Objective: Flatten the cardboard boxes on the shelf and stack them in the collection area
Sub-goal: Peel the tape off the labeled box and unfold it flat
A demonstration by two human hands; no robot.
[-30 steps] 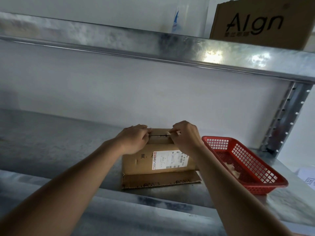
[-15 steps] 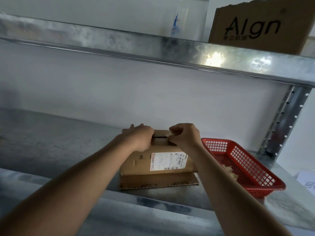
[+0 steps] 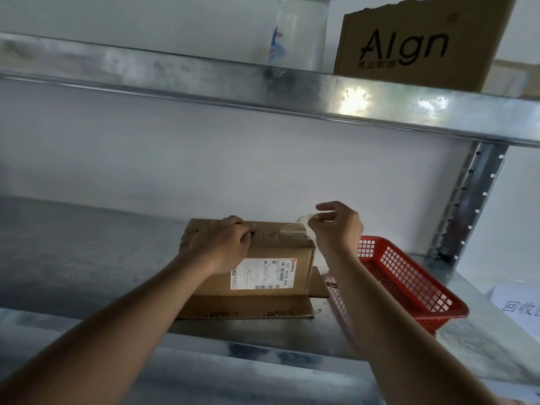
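A small brown cardboard box (image 3: 280, 252) with a white shipping label stands on the metal shelf (image 3: 87, 252), on top of a flat piece of cardboard (image 3: 248, 309). My left hand (image 3: 225, 244) presses down on the box's top, fingers curled over its seam. My right hand (image 3: 336, 226) is raised just off the box's right end and pinches a strip of clear tape (image 3: 295, 229) that peels up from the top of the box.
A red plastic basket (image 3: 409, 285) sits right of the box. The upper shelf (image 3: 292, 92) carries a clear bottle (image 3: 301, 33) and a brown "Align" box (image 3: 415, 45). A perforated upright post (image 3: 467, 206) stands at the right, with a white paper sign (image 3: 520, 308) beyond it.
My right hand has pulled up and to the right, peeling clear tape off the box's top seam. My left hand stayed pressed on the box. The view has tilted up slightly.
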